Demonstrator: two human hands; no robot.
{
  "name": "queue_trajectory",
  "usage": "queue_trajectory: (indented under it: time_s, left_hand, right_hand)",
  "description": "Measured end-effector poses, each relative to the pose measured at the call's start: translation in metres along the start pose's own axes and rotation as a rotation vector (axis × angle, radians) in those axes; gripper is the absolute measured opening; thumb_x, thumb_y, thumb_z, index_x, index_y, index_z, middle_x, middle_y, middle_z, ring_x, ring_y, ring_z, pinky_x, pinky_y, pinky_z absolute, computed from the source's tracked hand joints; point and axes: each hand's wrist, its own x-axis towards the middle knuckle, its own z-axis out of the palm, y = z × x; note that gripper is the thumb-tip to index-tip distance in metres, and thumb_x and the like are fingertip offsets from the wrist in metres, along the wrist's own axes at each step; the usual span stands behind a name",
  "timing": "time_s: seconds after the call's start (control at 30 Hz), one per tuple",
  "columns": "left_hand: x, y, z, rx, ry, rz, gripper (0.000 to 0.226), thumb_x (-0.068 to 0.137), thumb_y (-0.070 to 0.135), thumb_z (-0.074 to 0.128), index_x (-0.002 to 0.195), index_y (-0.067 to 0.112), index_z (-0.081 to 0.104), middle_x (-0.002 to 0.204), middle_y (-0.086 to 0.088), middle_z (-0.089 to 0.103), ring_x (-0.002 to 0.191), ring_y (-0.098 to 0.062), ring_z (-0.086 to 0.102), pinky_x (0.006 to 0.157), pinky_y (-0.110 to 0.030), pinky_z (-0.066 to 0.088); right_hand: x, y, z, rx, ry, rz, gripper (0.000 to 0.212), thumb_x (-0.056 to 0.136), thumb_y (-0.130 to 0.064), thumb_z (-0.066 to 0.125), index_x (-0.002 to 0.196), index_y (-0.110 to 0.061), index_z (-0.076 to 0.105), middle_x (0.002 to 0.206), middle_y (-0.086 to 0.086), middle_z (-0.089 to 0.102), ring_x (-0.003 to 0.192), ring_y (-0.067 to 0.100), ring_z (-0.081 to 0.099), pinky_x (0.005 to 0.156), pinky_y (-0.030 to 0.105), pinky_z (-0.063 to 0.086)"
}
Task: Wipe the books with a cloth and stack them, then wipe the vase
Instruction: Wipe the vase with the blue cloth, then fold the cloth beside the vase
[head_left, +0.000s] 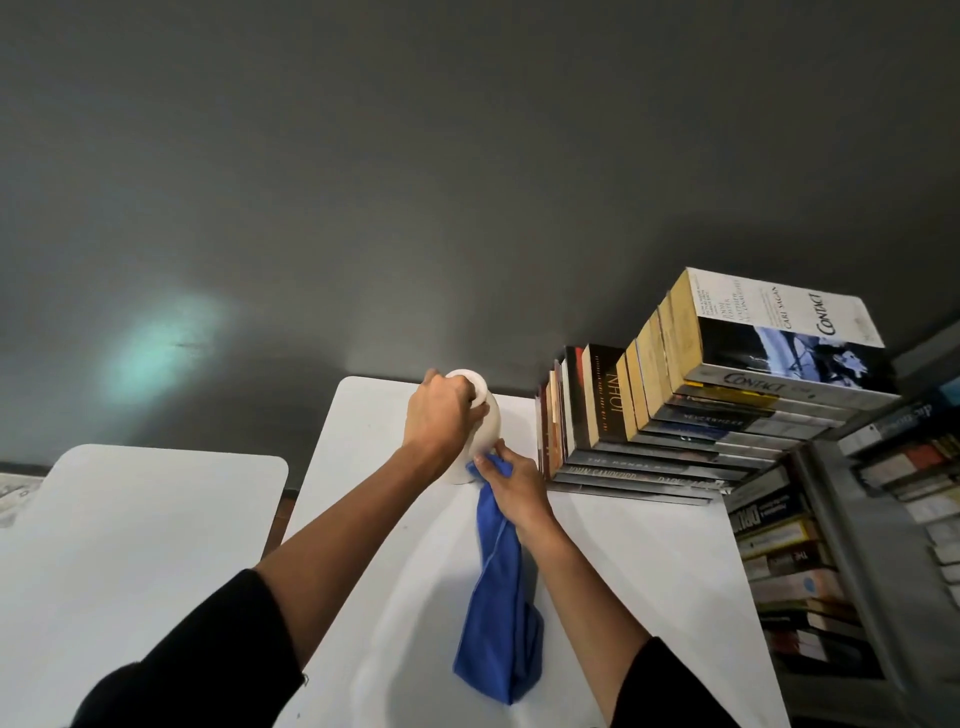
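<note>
A white vase (485, 423) stands on the white table (623, 561) near its far edge. My left hand (441, 418) grips the vase around its neck and upper body. Low on the vase's right side, my right hand (511, 480) holds a blue cloth (501, 597) against it; the rest of the cloth hangs down toward me. A tall stack of books (727, 410) lies flat to the right of the vase, with a black and white paperback on top. Much of the vase is hidden by my hands.
A second white table (130, 545) stands to the left, with a narrow gap between the two. At the right a grey shelf unit (852, 561) is packed with more books. A dark grey wall (467, 182) rises behind the tables.
</note>
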Motion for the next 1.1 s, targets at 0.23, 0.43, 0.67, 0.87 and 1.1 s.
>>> queue_trajectory:
  time_s: [0.23, 0.43, 0.67, 0.87, 1.1]
  left_hand:
    - [-0.011, 0.002, -0.004, 0.088, 0.054, 0.069, 0.031, 0.094, 0.035, 0.058, 0.112, 0.011, 0.064, 0.112, -0.009, 0.058, 0.106, -0.027, 0.051, 0.073, -0.035, 0.044]
    - [-0.089, -0.007, 0.004, -0.375, 0.253, 0.058, 0.042, 0.098, 0.048, 0.039, 0.124, 0.017, 0.051, 0.108, 0.007, 0.059, 0.097, -0.012, 0.056, 0.073, -0.027, 0.043]
    - [-0.168, -0.014, 0.020, -0.542, -0.004, 0.100, 0.054, 0.074, 0.065, 0.063, 0.106, 0.023, 0.052, 0.091, 0.011, 0.067, 0.087, -0.006, 0.064, 0.080, -0.031, 0.054]
    - [-0.201, 0.002, -0.009, -0.747, 0.105, 0.153, 0.020, 0.089, 0.030, 0.055, 0.094, 0.012, 0.054, 0.086, 0.014, 0.061, 0.083, -0.010, 0.060, 0.075, -0.025, 0.052]
    - [-0.239, -0.007, -0.046, -0.966, 0.268, 0.054, 0.009, 0.097, 0.011, 0.055, 0.096, 0.003, 0.051, 0.082, 0.002, 0.062, 0.076, -0.003, 0.060, 0.068, -0.016, 0.048]
  right_hand:
    - [-0.006, -0.009, -0.008, 0.025, 0.033, 0.006, 0.047, 0.097, -0.023, 0.054, 0.142, -0.019, 0.044, 0.134, 0.003, 0.051, 0.125, 0.023, 0.048, 0.099, 0.027, 0.038]
    - [-0.025, -0.031, -0.018, 0.105, 0.175, -0.091, 0.020, 0.095, -0.028, 0.057, 0.113, -0.021, 0.055, 0.100, -0.006, 0.053, 0.106, 0.017, 0.054, 0.087, 0.026, 0.044]
    - [-0.062, -0.063, -0.023, 0.272, 0.120, -0.225, 0.046, 0.089, -0.029, 0.066, 0.128, -0.015, 0.046, 0.124, 0.009, 0.047, 0.101, 0.014, 0.052, 0.086, 0.022, 0.041]
    - [-0.101, -0.051, -0.041, 0.134, -0.134, -0.167, 0.095, 0.071, -0.067, 0.067, 0.147, -0.036, 0.019, 0.144, 0.000, 0.037, 0.130, 0.018, 0.042, 0.109, 0.039, 0.036]
    - [-0.148, -0.027, -0.038, 0.382, -0.680, -0.039, 0.079, 0.076, -0.008, 0.072, 0.139, -0.032, 0.031, 0.109, 0.007, 0.068, 0.102, 0.018, 0.065, 0.091, 0.030, 0.051]
